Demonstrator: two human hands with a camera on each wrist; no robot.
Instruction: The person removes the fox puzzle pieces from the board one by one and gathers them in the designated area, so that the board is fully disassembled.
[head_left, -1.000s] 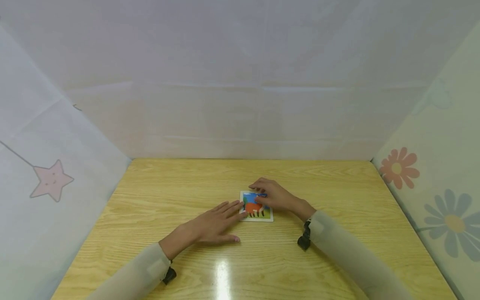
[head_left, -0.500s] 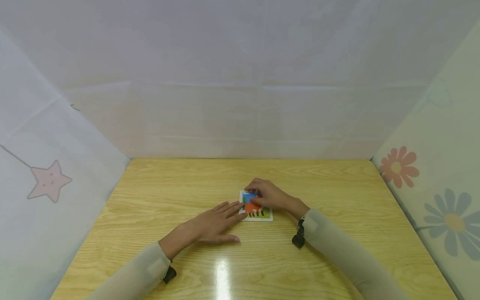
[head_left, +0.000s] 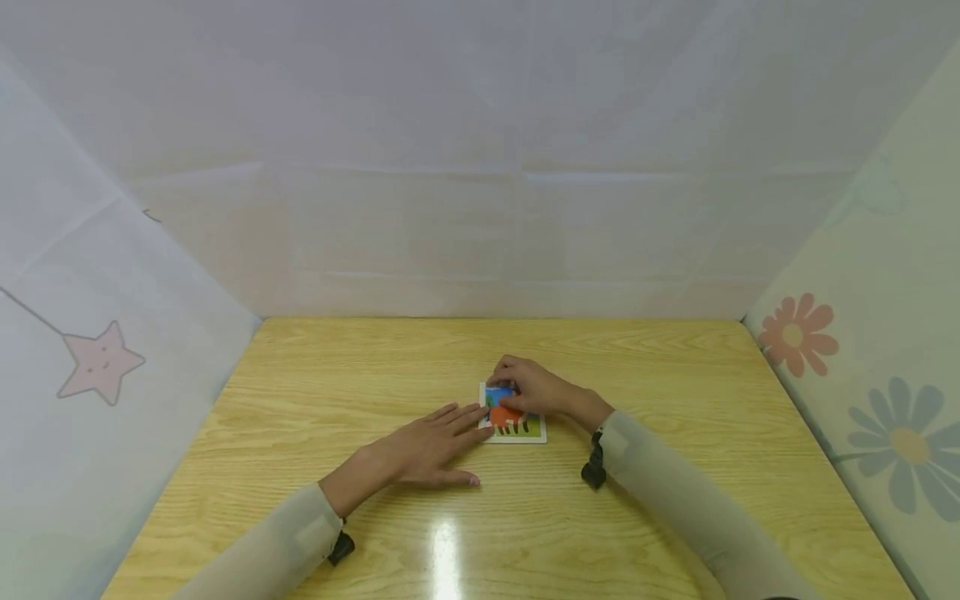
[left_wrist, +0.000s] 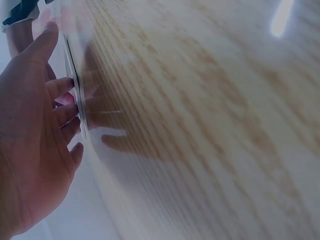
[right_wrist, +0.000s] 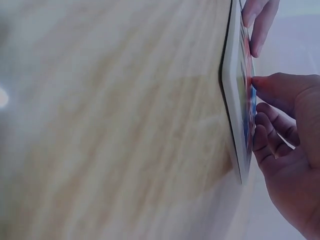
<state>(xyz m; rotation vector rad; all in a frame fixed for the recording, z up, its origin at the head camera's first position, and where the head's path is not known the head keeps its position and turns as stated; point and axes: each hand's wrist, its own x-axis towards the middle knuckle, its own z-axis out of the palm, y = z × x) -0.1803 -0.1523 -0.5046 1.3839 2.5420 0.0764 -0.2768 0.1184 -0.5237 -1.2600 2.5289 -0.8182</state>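
A small square picture puzzle (head_left: pixel 528 427) with a white border lies flat on the table, showing a red-orange animal on green grass under blue sky. My left hand (head_left: pixel 423 454) rests palm down beside it, with spread fingertips on its left edge. Over its upper right part bends my right hand (head_left: pixel 543 390), thumb and fingers down at the picture's surface. Between that thumb and the fingers shows the blue edge of a puzzle piece (right_wrist: pixel 254 95), pinched low against the board. Most of this piece is hidden by the hand.
The wooden table (head_left: pixel 337 358) spreads around the puzzle, with a bright light reflection (head_left: pixel 446 550) near the front. A pale cloth wall (head_left: pixel 450 233) stands along the back. Printed side cloths carry a pink star (head_left: pixel 101 364) and flowers (head_left: pixel 798 335).
My right hand has shifted a little to the left over the picture, mostly in the first half second, covering more of its top. My left hand stays in place.
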